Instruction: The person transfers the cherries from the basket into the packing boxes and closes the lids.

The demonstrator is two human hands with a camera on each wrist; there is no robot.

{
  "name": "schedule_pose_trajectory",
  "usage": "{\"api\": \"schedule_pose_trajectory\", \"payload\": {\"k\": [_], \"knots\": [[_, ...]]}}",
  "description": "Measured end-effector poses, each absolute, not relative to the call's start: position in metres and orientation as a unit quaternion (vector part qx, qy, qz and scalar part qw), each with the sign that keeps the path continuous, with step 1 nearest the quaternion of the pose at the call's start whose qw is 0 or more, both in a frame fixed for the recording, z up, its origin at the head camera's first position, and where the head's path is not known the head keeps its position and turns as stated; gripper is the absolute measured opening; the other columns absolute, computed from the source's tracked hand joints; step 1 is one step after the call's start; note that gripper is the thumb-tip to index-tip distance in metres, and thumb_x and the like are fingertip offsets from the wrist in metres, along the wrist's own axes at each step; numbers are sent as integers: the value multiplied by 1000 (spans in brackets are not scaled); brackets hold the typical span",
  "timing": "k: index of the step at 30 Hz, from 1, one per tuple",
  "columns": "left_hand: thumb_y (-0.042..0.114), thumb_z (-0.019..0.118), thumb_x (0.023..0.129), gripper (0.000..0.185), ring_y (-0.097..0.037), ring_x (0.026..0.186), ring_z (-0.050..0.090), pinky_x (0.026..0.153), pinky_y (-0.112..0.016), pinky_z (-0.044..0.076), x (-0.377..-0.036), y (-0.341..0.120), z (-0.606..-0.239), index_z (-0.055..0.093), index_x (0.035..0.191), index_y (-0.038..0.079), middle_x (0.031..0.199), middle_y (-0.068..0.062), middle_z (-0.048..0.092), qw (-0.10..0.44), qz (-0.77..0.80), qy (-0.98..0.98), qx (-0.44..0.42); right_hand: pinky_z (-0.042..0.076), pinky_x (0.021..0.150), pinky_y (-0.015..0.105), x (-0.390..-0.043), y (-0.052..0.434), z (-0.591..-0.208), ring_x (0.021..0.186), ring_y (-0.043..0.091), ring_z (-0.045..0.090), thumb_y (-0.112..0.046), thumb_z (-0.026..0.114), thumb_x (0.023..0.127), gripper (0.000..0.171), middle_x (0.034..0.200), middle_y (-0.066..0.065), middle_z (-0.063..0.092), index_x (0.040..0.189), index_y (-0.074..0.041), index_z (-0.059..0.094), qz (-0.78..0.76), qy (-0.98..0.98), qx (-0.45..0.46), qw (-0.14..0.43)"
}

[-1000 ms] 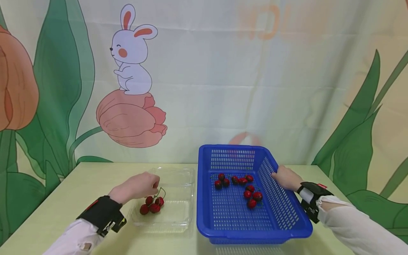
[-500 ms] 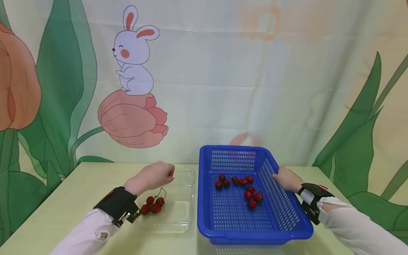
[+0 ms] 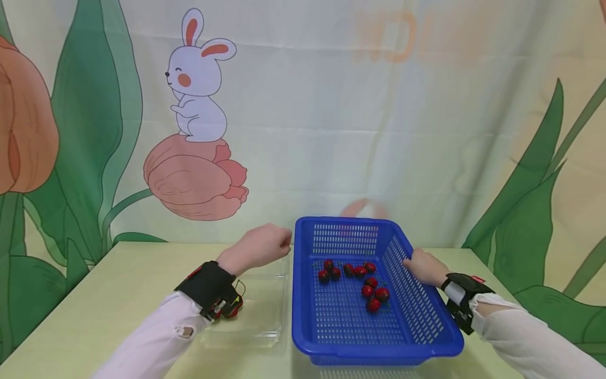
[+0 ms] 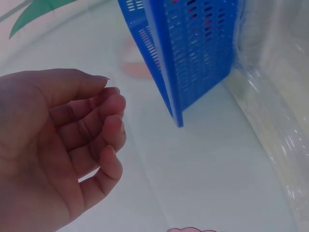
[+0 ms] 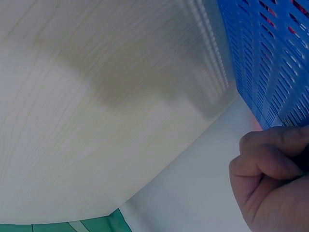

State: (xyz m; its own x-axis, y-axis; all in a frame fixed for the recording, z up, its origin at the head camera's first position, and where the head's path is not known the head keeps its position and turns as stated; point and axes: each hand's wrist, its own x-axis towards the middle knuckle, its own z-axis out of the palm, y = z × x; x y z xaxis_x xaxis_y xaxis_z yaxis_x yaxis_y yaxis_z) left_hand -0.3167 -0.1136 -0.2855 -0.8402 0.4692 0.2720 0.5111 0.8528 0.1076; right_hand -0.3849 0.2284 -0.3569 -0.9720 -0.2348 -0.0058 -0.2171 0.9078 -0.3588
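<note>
Now left hand raised, curled, beside basket; right hand gripping rim.

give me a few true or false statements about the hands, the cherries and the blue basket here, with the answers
1. The right hand rests on the right rim of the blue basket. True.
2. The blue basket is empty. False: several cherries in the basket lie on its floor.
3. The left hand is raised just left of the blue basket's far corner. True.
4. The clear tray stands to the right of the blue basket. False: it lies to its left.
5. The left hand holds a bunch of cherries. False: in the left wrist view its curled fingers show nothing between them, and the cherries in the tray lie by the wrist strap.
</note>
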Motion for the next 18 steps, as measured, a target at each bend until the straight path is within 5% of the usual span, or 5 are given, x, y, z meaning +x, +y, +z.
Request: {"api": "schedule_pose_trajectory", "payload": {"k": [9, 18], "knots": [[17, 44, 69, 10, -7, 43, 36, 38, -19, 25, -317, -92, -275, 42, 61, 13, 48, 3, 36, 137, -77, -946, -283, 25, 33, 24, -387, 229, -357, 36, 11, 30, -19, 31, 76, 26, 46, 1, 30, 56, -5, 36, -182, 976, -113, 28], [16, 41, 71, 13, -7, 42, 31, 38, -19, 21, -318, -69, -269, 39, 58, 13, 48, 4, 29, 154, -63, -936, -309, 29, 40, 26, -393, 231, -360, 47, 15, 38, -21, 30, 76, 24, 59, 6, 34, 72, 1, 39, -171, 979, -106, 31]]}}
